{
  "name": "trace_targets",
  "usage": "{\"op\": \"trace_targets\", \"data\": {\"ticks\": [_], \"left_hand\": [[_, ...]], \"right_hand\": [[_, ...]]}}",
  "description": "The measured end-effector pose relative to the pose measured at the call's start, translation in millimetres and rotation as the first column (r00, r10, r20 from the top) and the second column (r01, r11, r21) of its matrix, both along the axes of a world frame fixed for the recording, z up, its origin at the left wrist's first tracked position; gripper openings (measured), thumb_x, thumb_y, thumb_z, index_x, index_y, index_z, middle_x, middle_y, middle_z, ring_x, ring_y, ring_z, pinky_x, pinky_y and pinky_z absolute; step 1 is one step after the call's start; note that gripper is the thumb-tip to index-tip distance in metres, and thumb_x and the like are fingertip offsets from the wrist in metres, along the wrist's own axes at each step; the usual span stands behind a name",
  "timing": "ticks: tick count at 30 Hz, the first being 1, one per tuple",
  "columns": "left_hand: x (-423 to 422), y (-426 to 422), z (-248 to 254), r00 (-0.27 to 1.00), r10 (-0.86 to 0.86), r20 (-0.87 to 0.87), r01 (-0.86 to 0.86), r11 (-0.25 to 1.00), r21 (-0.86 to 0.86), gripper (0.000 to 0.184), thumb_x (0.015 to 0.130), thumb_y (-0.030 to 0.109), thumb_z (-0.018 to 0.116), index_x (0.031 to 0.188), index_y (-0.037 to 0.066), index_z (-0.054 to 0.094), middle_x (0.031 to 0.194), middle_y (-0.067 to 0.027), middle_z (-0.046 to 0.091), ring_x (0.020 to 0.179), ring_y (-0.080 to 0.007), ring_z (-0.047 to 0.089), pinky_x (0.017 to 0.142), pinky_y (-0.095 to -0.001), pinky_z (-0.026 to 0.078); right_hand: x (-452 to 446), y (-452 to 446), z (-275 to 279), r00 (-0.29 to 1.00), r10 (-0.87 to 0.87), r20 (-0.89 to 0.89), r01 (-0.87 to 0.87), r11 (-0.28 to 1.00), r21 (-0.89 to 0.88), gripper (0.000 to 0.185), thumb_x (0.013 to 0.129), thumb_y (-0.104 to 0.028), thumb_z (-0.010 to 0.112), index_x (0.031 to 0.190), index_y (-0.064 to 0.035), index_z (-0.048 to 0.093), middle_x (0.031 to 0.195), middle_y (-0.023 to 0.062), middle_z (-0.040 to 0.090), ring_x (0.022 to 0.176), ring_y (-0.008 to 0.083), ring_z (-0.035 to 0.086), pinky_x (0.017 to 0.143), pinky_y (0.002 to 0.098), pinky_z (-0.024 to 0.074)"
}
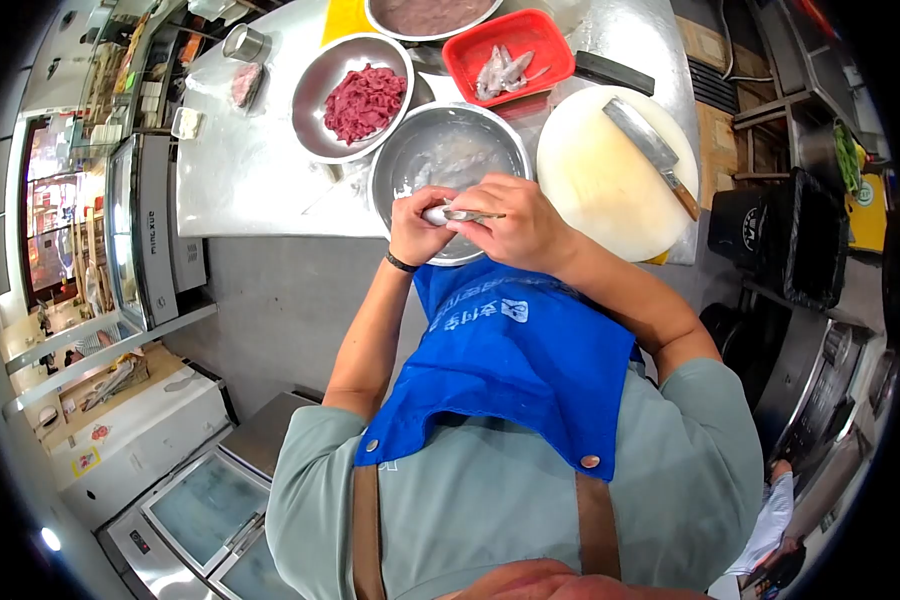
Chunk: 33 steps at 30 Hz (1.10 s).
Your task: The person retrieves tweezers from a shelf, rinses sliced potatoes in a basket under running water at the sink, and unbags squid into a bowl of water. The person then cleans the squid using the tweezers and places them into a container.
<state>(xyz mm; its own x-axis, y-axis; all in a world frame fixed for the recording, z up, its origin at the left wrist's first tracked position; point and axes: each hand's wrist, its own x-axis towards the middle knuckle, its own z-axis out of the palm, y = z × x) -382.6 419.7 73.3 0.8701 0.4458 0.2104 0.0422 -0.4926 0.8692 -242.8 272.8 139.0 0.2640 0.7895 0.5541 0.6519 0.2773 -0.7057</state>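
Observation:
My left hand (417, 228) and my right hand (518, 222) meet over the near side of a metal bowl of water (380, 180). Between my fingers is a small pale piece of seafood (436, 214), pinched by both hands. A thin greyish strip with a brownish end shows by my right fingers; I cannot tell whether it belongs to the piece or is a small tool. Pale pieces (458, 160) lie in the water. Behind the bowl, a red tray (562, 68) holds several greyish-white pieces of seafood (507, 72) that look like small squid or shrimp.
Red sliced meat (365, 104) fills part of a second metal bowl (310, 120) at left. On the right, a cleaver (642, 135) lies on a round white cutting board (595, 190). A black-handled tool (615, 72) rests behind it. The steel table (230, 180) ends just before my apron (510, 350).

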Motion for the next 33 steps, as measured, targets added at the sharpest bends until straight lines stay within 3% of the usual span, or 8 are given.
{"op": "trace_targets", "data": {"ticks": [7, 9, 10, 15, 21, 27, 33], "left_hand": [[1, -10, -3, 1.0, 0.018, 0.005, -0.018, 1.0, -0.004, 0.029, 0.066, 0.004, 0.078, 0.093, 0.001, 0.067, 0.08, -0.0102, 0.071, 0.074, -0.0174, 0.071, 0.067, -0.027, 0.054], [-2, -11, -6, 0.999, 0.033, -0.012, -0.033, 0.999, -0.026, 0.029, 0.066, 0.002, 0.077, 0.093, 0.001, 0.067, 0.08, -0.0108, 0.072, 0.074, -0.0175, 0.071, 0.067, -0.0266, 0.054], [-3, -11, -8, 0.999, 0.041, -0.011, -0.042, 0.998, -0.054, 0.028, 0.066, 0.001, 0.076, 0.093, 0.002, 0.067, 0.079, -0.0102, 0.071, 0.073, -0.0172, 0.07, 0.067, -0.0263, 0.053], [-4, -12, -3, 0.999, 0.039, 0.003, -0.039, 0.998, -0.056, 0.025, 0.065, 0.0, 0.074, 0.089, 0.004, 0.068, 0.076, -0.0082, 0.07, 0.068, -0.0155, 0.068, 0.065, -0.0255, 0.052], [-3, -10, -3, 0.999, 0.031, -0.021, -0.033, 0.997, -0.072, 0.024, 0.065, 0.003, 0.079, 0.086, 0.005, 0.068, 0.071, -0.0052, 0.068, 0.064, -0.013, 0.066, 0.062, -0.0249, 0.05], [-4, -7, -14, 0.999, 0.03, -0.011, -0.031, 0.997, -0.07, 0.024, 0.066, 0.005, 0.081, 0.086, 0.005, 0.068, 0.07, -0.0039, 0.067, 0.062, -0.011, 0.063, 0.061, -0.0239, 0.049], [-8, 2, -36, 0.996, 0.058, -0.064, -0.069, 0.981, -0.181, 0.021, 0.066, 0.003, 0.078, 0.085, 0.005, 0.068, 0.073, -0.0033, 0.068, 0.067, -0.0083, 0.062, 0.063, -0.0253, 0.049]], "right_hand": [[-7, 6, -17, 0.992, -0.063, -0.111, 0.061, 0.998, -0.02, 0.013, 0.076, -0.012, 0.073, 0.082, -0.0036, 0.066, 0.076, 0.0098, 0.067, 0.069, 0.0303, 0.063, 0.063, 0.0395, 0.0504], [-8, 4, -14, 0.95, -0.119, -0.29, 0.076, 0.985, -0.154, 0.011, 0.078, -0.012, 0.073, 0.08, -0.002, 0.068, 0.071, 0.0121, 0.067, 0.062, 0.0284, 0.064, 0.058, 0.0367, 0.0504], [-9, 4, -14, 0.95, -0.117, -0.288, 0.074, 0.985, -0.154, 0.011, 0.078, -0.012, 0.073, 0.08, -0.002, 0.068, 0.071, 0.0121, 0.067, 0.062, 0.0284, 0.064, 0.058, 0.0367, 0.0504], [-12, -1, -14, 0.815, -0.177, -0.552, 0.074, 0.976, -0.203, 0.01, 0.082, -0.01, 0.072, 0.084, -0.0006, 0.07, 0.072, 0.0113, 0.069, 0.064, 0.0152, 0.068, 0.059, 0.0271, 0.0524], [-8, -3, -25, 0.63, -0.136, -0.765, -0.012, 0.983, -0.185, 0.013, 0.087, -0.01, 0.07, 0.091, 0.0023, 0.068, 0.077, 0.0085, 0.071, 0.067, 0.009, 0.066, 0.061, 0.0248, 0.0527], [0, -6, -9, 0.532, -0.13, -0.837, -0.043, 0.983, -0.181, 0.014, 0.087, -0.009, 0.07, 0.091, 0.0042, 0.067, 0.077, 0.0088, 0.071, 0.068, 0.008, 0.065, 0.06, 0.0232, 0.0516], [6, -1, -6, 0.602, -0.155, -0.783, -0.007, 0.98, -0.199, 0.013, 0.087, -0.009, 0.07, 0.091, 0.0031, 0.067, 0.076, 0.0068, 0.07, 0.066, 0.0063, 0.062, 0.058, 0.0214, 0.0484]]}}
